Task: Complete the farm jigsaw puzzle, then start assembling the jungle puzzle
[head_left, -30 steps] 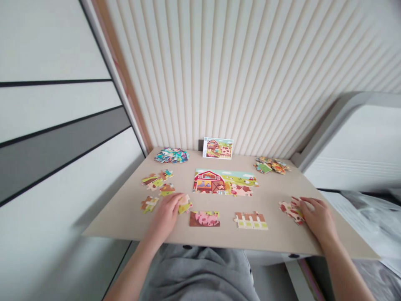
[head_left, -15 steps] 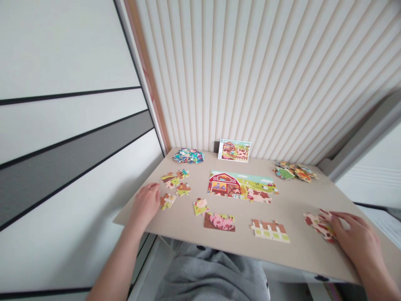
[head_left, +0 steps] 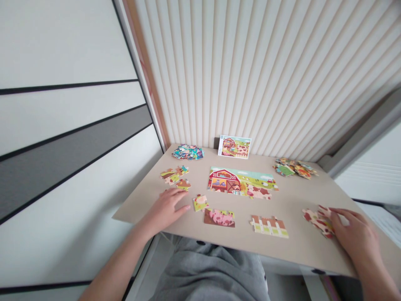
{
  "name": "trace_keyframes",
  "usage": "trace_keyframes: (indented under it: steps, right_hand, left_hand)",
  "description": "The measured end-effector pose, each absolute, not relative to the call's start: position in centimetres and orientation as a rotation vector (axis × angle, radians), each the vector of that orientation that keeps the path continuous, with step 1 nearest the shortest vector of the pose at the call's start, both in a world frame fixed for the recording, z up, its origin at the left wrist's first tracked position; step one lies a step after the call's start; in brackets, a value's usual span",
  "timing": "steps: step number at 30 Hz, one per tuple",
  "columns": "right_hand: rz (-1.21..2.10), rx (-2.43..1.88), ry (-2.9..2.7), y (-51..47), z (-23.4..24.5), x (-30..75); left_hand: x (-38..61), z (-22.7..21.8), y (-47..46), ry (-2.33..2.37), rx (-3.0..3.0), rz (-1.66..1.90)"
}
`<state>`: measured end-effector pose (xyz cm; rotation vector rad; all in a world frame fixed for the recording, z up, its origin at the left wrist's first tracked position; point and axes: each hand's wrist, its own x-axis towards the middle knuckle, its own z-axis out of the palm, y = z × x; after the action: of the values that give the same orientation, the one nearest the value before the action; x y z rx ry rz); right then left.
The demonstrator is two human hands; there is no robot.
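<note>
My left hand (head_left: 166, 211) lies palm down with its thumb apart and fingers stretched, the tips at the lower edge of a brown-and-green puzzle piece (head_left: 183, 184). It covers the spot left of the chick piece (head_left: 200, 202). Far right, my right hand (head_left: 357, 234) pinches a red-and-white puzzle piece (head_left: 323, 211) at the edge of a small group of cow-patterned pieces (head_left: 314, 221). The joined barn-and-field section (head_left: 225, 179) lies mid-table. Nearer me are a joined pig section (head_left: 219, 218) and a joined white-fence section (head_left: 270, 227).
A picture card of the farm (head_left: 234, 147) stands against the pleated curtain (head_left: 238, 75) at the back. Piles of loose pieces sit at the back left (head_left: 188, 152) and back right (head_left: 296, 168). Several loose pieces (head_left: 172, 174) lie on the left of the table (head_left: 244, 209).
My left hand has moved right, its fingers opening out, and now covers a loose piece that showed beside it before. My right hand stays at the cow-patterned pieces. The view has tilted slightly.
</note>
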<state>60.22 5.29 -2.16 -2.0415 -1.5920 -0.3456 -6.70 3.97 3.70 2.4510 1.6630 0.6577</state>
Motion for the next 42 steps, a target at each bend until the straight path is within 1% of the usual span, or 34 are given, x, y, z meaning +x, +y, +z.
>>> trace_keyframes:
  steps: [4,10,17,23,32,36,42]
  right_hand:
    - [-0.320,-2.021,-1.594,4.9,-1.6,59.6]
    - [-0.255,-2.049,-1.578,5.0,-1.7,59.9]
    - [-0.266,-2.014,-1.573,5.3,-2.1,60.5]
    - [-0.339,-2.077,-1.577,5.6,-2.6,61.1]
    - [-0.352,-2.056,-1.564,5.9,-2.7,61.1]
    - [-0.327,-2.075,-1.566,5.9,-2.7,61.2]
    - [-0.345,-2.090,-1.550,6.0,-3.0,61.6]
  left_hand:
    - [-3.8,3.4,3.8,1.590,2.478,0.568]
    - [-3.1,3.2,4.4,1.571,2.466,0.562]
    - [-3.1,2.9,4.7,1.507,2.499,0.655]
    - [-1.2,3.7,4.7,1.384,2.531,0.740]
    - [1.0,3.8,5.8,1.302,2.515,0.654]
    - [0.8,4.2,4.7,1.293,2.551,0.683]
    - [0.7,4.8,2.6,1.141,2.623,0.556]
